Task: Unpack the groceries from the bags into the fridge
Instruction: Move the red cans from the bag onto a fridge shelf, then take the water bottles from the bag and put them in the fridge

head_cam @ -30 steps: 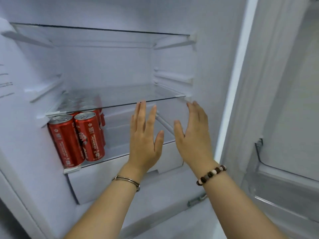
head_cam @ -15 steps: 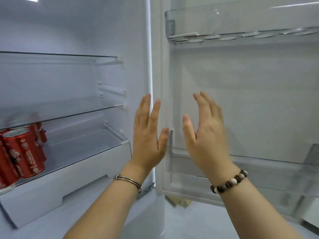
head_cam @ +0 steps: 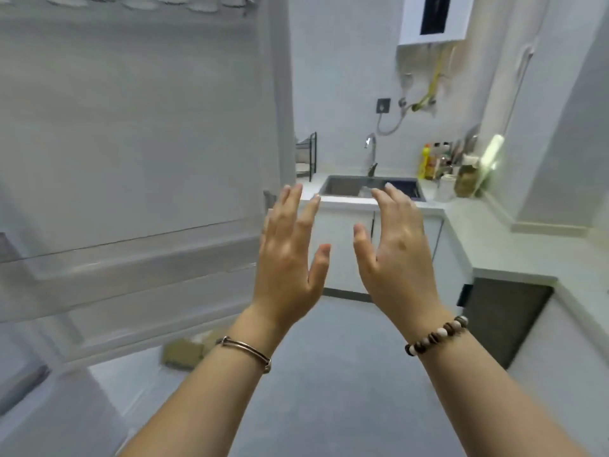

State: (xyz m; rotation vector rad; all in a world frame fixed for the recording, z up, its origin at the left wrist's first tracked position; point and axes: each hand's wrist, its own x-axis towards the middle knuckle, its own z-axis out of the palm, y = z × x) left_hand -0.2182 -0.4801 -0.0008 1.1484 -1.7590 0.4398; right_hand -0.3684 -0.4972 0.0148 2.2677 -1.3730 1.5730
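Observation:
The open fridge door [head_cam: 138,133] fills the left half of the head view, its clear door shelf [head_cam: 125,285] holding nothing. My left hand [head_cam: 286,255] and my right hand [head_cam: 395,255] are raised side by side in mid-air, just right of the door's edge, fingers straight and spread, palms facing each other. Neither hand holds or touches anything. A metal bangle is on my left wrist and a bead bracelet on my right. The fridge's inside and the red cans are out of view. No grocery bag is visible.
A steel sink [head_cam: 369,186] with a tap [head_cam: 370,150] sits in the white counter [head_cam: 487,232] ahead. Bottles [head_cam: 438,159] stand at its right corner. A black rack [head_cam: 306,156] stands beside the door edge. A cardboard piece [head_cam: 184,352] lies on the grey floor.
The view has swung right from the fridge shelves with red cans, past the door, to the kitchen sink. Both hands stay raised and open in front of me.

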